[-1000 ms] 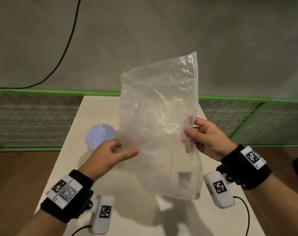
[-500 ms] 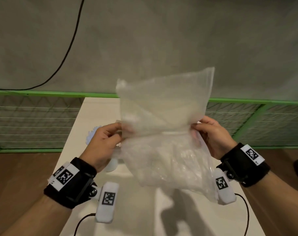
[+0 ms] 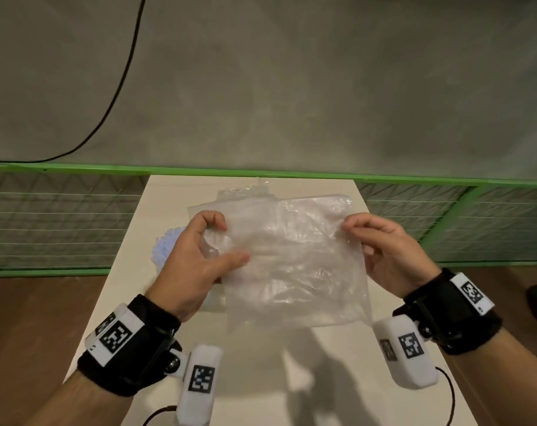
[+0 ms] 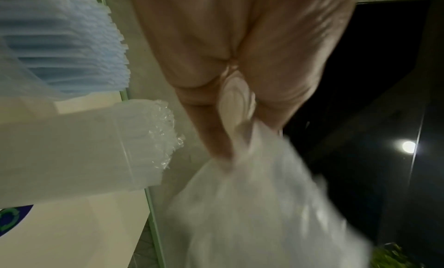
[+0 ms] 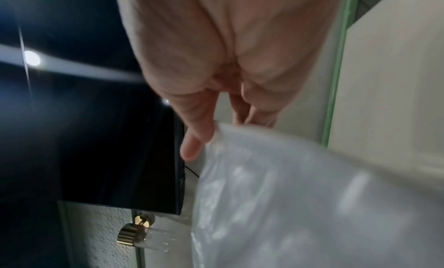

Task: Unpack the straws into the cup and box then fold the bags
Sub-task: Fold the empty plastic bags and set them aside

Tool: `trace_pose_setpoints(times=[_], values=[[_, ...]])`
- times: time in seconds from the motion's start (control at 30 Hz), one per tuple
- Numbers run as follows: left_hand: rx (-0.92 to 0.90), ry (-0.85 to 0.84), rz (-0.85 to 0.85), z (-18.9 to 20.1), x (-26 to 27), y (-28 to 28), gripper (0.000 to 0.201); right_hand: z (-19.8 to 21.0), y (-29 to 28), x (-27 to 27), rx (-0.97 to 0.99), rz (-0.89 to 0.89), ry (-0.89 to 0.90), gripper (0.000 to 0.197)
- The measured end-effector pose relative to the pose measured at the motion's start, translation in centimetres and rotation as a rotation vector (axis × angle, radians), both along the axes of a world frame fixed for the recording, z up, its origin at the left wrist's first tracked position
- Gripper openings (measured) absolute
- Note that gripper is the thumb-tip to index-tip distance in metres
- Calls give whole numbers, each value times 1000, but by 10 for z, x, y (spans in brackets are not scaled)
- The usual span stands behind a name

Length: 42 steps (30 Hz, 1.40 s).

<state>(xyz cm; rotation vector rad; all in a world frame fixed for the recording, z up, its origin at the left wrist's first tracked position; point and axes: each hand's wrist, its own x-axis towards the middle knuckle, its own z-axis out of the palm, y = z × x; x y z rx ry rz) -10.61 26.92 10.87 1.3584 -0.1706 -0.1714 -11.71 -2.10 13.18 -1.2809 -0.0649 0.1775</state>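
A clear, empty plastic bag [image 3: 295, 265] hangs folded over between my two hands, just above the white table [image 3: 338, 379]. My left hand [image 3: 230, 241] pinches its left edge between thumb and fingers. At the right edge, my right hand [image 3: 358, 238] pinches it with curled fingers. Behind my left hand, a cup of pale blue straws [image 3: 164, 250] is partly hidden. The left wrist view shows the blue straws [image 4: 62, 44], a translucent container of clear-wrapped straws [image 4: 153, 137] beside them, and the blurred bag [image 4: 264, 205] in my fingers [image 4: 216, 139]. In the right wrist view my thumb [image 5: 194, 143] lies on the bag [image 5: 312, 205].
Another crumpled clear bag [image 3: 242, 192] lies on the far part of the table. A green-framed mesh fence [image 3: 61, 216] runs behind and beside the table. A black cable [image 3: 119, 87] crosses the grey wall. Wooden floor lies on both sides.
The bag stood tall and upright a second ago. Its top half has come down over the lower half, and both hands have lowered it toward the table, now gripping its side edges.
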Motion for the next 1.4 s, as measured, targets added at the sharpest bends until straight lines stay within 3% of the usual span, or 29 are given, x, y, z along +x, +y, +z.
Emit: trace_pose_setpoints(times=[0.1, 0.17, 0.23, 0.3, 0.33, 0.37, 0.47, 0.6, 0.73, 0.8, 0.9, 1.0, 1.1, 1.17, 1.23, 1.3, 1.33, 1.4], values=[[50, -130, 90, -2, 4, 1, 50, 1, 11, -14, -49, 155, -17, 22], [101, -140, 126, -3, 3, 4, 57, 1, 15, -17, -155, 172, -41, 45], [114, -126, 134, -1, 2, 5, 44, 0, 16, -15, -247, 54, -53, 57], [45, -85, 90, 2, -1, 2, 19, 0, 17, -11, -270, -53, -90, 44], [60, -69, 67, 4, -3, 0, 31, -1, 20, -10, -264, -55, -115, 35], [132, -88, 60, 4, -4, -1, 51, -1, 22, -11, -291, -40, -151, 41], [384, -203, 73, 9, -9, -4, 85, -3, 27, -10, -471, -52, -273, 79], [589, -271, 129, 15, -10, -9, 87, -3, 31, -6, -780, -123, -388, 95], [761, -400, 155, 19, -11, -31, 86, 2, 66, -11, -1276, -242, -492, 96], [837, -405, 168, 20, -10, -43, 87, 8, 84, -17, -1371, -246, -528, 96], [877, -393, 155, 20, -8, -54, 90, 9, 100, -21, -1283, -239, -609, 95], [665, -450, 151, 20, -4, -55, 74, 2, 105, -26, -1069, -74, -692, 99], [401, -442, 75, 20, -2, -48, 48, 6, 98, -31, -802, 160, -570, 101], [352, -407, 35, 13, 1, -41, 43, 12, 92, -31, -626, 252, -470, 95], [425, -428, 39, 5, 1, -35, 46, 20, 85, -25, -644, 102, -512, 81], [470, -464, 27, 1, -1, -32, 55, 25, 73, -13, -830, -225, -626, 64], [462, -469, 15, 0, -2, -32, 58, 27, 66, -7, -895, -306, -609, 62], [451, -467, 13, -1, -4, -32, 61, 29, 61, 1, -859, -229, -424, 60]])
